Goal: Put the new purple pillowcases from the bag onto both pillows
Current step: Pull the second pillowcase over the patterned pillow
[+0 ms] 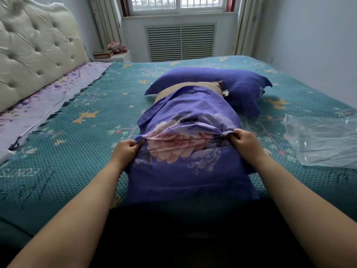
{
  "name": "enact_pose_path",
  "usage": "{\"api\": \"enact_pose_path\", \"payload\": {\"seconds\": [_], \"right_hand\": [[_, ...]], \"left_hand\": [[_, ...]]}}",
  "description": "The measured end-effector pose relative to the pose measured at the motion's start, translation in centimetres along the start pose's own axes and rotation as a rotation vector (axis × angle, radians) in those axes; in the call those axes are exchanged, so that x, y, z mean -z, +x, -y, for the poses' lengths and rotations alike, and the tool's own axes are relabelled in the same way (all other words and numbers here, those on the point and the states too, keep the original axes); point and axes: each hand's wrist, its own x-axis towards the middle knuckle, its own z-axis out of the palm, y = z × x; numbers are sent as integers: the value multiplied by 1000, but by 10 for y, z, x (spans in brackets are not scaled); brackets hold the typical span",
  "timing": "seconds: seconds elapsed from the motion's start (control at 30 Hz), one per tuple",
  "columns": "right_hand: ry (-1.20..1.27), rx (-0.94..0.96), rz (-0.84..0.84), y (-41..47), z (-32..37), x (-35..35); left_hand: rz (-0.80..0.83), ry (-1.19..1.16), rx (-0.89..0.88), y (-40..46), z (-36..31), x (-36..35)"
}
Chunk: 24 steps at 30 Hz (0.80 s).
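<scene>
Second pillow (195, 88) half-sleeved on the bed (81, 120), left hand (126, 149) and right hand (244, 141) each in a pinching grip on the purple pillowcase (185, 136) sides, first cased pillow (231, 82) behind, next likely tug the case over the bare tan end

Bed: teal textured bedspread (77, 136) with yellow and floral motifs. Cream tufted headboard (36, 45), far left of hands. Lilac floral sheet (38, 107) along headboard, white cord (44, 115) across it. Beyond hands: louvred radiator cover (180, 42) under window (179, 4); curtains (104, 22) either side. Small nightstand (114, 57) with items, far left corner.
</scene>
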Motion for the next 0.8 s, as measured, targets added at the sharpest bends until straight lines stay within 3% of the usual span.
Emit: {"api": "enact_pose_path", "payload": {"seconds": [0.07,0.13,0.23,0.3,0.37,0.43,0.53,0.6,0.67,0.7,0.73,0.8], "right_hand": [[-134,68,-133,-8,9,2],[-86,242,-256,-14,19,7],[-57,381,-118,-14,37,11],[-124,396,-25,-14,41,10],[-118,377,-42,-11,42,11],[25,257,-15,-5,44,13],[340,-37,60,6,43,11],[163,-110,54,11,35,2],[-69,-206,-45,8,25,-1],[-97,-296,-86,5,21,-1],[-60,-402,-73,1,18,2],[245,-568,131,-3,6,5]], "left_hand": [[-30,98,-105,3,-7,-4],[-88,82,-165,-3,-23,-6],[-184,3,-289,-10,-52,-8],[-136,-90,-399,-20,-57,-11],[-81,-97,-518,-29,-54,-17],[-111,-87,-532,-30,-53,-22],[-54,-170,-272,-11,-63,-28],[9,-169,-159,-5,-73,-31],[-72,45,-192,-7,-79,-32],[-180,265,-236,-12,-81,-32],[-299,508,-292,-20,-84,-30],[-378,802,-369,-40,-98,-28]]}}
